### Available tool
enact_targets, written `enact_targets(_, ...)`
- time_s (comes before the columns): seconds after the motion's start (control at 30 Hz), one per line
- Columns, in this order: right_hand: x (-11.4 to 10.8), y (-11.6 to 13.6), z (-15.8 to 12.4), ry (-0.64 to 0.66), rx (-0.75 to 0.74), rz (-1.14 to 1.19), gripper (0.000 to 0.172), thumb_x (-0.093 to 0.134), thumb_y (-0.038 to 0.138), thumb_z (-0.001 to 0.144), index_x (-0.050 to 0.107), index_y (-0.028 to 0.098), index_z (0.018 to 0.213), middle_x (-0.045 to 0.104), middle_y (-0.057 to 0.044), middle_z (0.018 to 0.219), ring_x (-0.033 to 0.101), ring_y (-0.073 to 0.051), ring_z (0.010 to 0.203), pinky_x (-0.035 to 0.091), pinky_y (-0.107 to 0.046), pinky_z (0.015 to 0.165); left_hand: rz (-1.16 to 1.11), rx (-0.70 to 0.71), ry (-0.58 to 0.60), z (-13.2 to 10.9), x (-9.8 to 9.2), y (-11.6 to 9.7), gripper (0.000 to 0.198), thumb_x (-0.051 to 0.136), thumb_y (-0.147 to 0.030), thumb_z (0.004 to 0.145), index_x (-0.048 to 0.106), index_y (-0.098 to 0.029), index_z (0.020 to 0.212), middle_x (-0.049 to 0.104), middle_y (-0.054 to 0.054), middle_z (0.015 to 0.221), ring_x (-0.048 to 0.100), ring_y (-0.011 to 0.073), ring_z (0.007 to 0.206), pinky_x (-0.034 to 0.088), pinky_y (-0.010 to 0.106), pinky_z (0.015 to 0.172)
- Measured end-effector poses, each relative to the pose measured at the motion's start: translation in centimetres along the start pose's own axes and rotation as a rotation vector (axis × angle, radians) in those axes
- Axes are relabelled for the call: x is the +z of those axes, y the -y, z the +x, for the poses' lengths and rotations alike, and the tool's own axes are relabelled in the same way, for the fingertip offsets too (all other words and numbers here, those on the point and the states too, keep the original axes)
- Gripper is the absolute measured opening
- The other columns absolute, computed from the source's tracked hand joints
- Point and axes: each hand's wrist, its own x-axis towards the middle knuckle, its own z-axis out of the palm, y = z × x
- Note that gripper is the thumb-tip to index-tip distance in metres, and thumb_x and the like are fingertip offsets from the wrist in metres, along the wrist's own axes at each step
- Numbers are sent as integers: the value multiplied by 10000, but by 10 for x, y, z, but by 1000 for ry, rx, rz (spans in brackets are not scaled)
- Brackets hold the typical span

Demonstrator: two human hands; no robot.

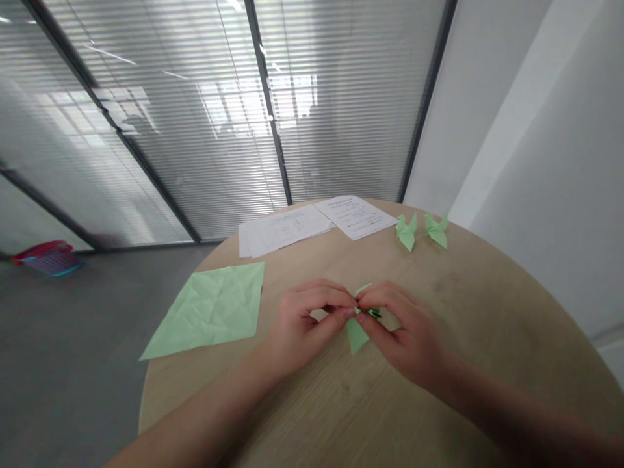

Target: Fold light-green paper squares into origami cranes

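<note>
Between my two hands, above the wooden table, is a small piece of folded green paper. My left hand pinches it from the left with thumb and forefinger. From the right, the thumb and fingers of my right hand close on the same paper, fingertips almost meeting those of the left. One pointed flap hangs below the fingertips, and a narrow edge shows above them. The fingers hide the middle of the paper. To the left of my left hand lies a flat, creased green sheet, its lower left corner reaching past the table edge.
Two folded green paper cranes, a left one and a right one, stand at the back right of the round table. White sheets and a printed page lie at the far edge. A red and blue basket sits on the floor.
</note>
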Motion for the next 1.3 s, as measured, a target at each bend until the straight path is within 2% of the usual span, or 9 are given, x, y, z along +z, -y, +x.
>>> enact_targets(0.13,-4,1,2,-48,-96,-3,119,580,123,960,607,239,961,723,-23,882,695,-167,861,548,-304,818,3,25,-2,0,-1,-1,83,692,-157,921,750,-197,877,768,62,846,719,154,796,591,271,724)
enact_targets(0.33,-13,2,5,-22,-203,-60,184,592,63,931,632,232,991,738,-33,907,699,-159,848,556,-308,814,7,30,0,1,-4,0,91,694,-136,911,754,-198,881,766,60,861,720,150,802,592,265,723)
enact_targets(0.57,-17,2,7,-52,-309,-122,161,630,57,914,656,199,986,743,-32,872,700,-166,815,554,-318,793,11,28,-10,3,-11,-6,78,740,-142,877,763,-200,923,769,56,892,714,142,782,591,225,651)
enact_targets(0.83,-14,7,6,-25,-269,-118,126,633,70,920,645,193,946,734,-17,827,686,-160,769,540,-308,763,-15,-19,55,2,-10,-8,104,706,-98,877,758,-189,881,755,48,856,698,131,743,576,225,645)
enact_targets(1.3,-8,18,6,15,-119,3,68,642,137,960,653,204,957,738,6,800,679,-123,728,520,-254,749,-55,-109,-58,2,-3,-12,188,630,-68,861,725,-178,741,738,32,783,676,126,720,524,214,617)
